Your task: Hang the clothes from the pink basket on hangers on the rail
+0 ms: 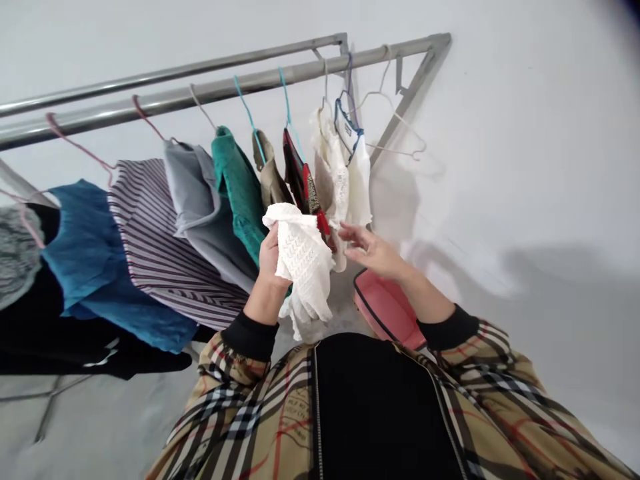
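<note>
My left hand [269, 257] is closed round a white knitted garment [303, 267], which hangs bunched from it in front of my chest. My right hand [373, 252] is just to the right of that garment, fingers spread and empty, its tips near the hanging white lace top [333, 170]. Both hands are below a metal clothes rail [225, 87] that carries several garments on wire hangers.
On the rail hang a blue top [90, 247], a striped shirt [150, 233], a grey top [193, 200], a green top [240, 187] and a red patterned piece [305, 187]. An empty wire hanger [395, 127] is at the rail's right end. A pink basket [390, 307] sits on the floor.
</note>
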Available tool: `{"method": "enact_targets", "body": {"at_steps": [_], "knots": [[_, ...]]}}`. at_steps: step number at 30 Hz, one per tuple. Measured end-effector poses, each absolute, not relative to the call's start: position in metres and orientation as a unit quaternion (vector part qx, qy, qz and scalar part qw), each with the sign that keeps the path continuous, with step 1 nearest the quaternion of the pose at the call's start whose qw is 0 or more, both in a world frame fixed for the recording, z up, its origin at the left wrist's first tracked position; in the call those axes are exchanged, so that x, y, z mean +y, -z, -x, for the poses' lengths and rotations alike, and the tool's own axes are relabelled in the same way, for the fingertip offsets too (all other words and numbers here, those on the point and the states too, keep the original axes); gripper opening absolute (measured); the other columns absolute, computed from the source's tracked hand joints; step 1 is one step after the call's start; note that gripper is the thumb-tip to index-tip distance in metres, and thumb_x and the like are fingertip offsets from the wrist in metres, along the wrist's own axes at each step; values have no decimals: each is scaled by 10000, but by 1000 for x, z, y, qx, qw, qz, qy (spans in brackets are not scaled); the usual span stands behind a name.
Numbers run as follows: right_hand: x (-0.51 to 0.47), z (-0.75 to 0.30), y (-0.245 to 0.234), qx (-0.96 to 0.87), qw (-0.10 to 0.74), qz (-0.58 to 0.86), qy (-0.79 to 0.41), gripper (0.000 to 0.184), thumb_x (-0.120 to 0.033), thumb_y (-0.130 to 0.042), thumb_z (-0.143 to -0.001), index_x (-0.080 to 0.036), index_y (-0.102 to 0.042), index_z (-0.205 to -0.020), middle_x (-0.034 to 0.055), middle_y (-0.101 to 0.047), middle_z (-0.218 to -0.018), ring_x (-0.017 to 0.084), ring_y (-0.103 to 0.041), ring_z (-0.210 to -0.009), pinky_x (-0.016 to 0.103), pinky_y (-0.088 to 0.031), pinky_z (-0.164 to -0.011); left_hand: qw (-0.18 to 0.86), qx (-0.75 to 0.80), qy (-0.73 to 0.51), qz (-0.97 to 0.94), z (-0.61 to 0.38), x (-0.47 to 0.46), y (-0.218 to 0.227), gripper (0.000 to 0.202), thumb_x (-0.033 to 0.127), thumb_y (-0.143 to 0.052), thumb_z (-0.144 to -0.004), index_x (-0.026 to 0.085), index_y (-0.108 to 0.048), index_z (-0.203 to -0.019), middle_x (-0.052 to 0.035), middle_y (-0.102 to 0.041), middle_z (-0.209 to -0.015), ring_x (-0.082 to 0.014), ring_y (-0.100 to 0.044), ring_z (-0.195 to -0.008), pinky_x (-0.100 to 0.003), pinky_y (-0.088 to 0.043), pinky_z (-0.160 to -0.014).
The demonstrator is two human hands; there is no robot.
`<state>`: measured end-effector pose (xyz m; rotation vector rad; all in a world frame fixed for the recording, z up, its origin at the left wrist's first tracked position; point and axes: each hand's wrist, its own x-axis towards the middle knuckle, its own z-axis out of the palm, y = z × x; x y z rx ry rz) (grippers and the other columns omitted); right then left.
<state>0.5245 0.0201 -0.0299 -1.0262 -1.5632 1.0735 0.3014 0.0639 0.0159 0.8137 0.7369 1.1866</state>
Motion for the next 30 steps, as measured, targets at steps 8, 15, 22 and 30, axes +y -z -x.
{"method": "enact_targets", "body": {"at_steps": [8,15,22,30], "knots": [[21,-462,76,-562,378,370,-636,616,-292,-826,-637,-261,-639,-1224,34,-685,-1136,234,-591,-1122,388,-488,-972,649,332,-597,-335,-267,60,-1,339,466,-611,-805,206,-529,-605,-4,-591,-544,-244,-715,-759,-306,-588,-614],[21,-478,67,-457,466,389,-650,399,-363,-850,-603,-210,-678,-929,-12,-688,-774,156,-662,-730,250,-522,-647,607,369,-622,-328,-218,47,2,297,471,-650,-770,188,-606,-691,-19,-661,-627,-244,-722,-822,-312,-604,-710],[14,-516,29,-409,561,414,-589,396,-417,-880,-591,-214,-619,-809,-46,-638,-663,93,-564,-524,206,-451,-497,598,429,-595,-324,-185,41,15,256,381,-754,-695,166,-645,-781,-14,-697,-647,-218,-717,-752,-306,-595,-719],[22,-527,17,-454,597,465,-470,361,-510,-804,-690,-241,-607,-827,-43,-600,-679,110,-545,-559,232,-466,-527,588,426,-587,-357,-184,43,15,324,336,-853,-598,187,-661,-812,26,-685,-677,-106,-625,-558,-209,-524,-559]]}}
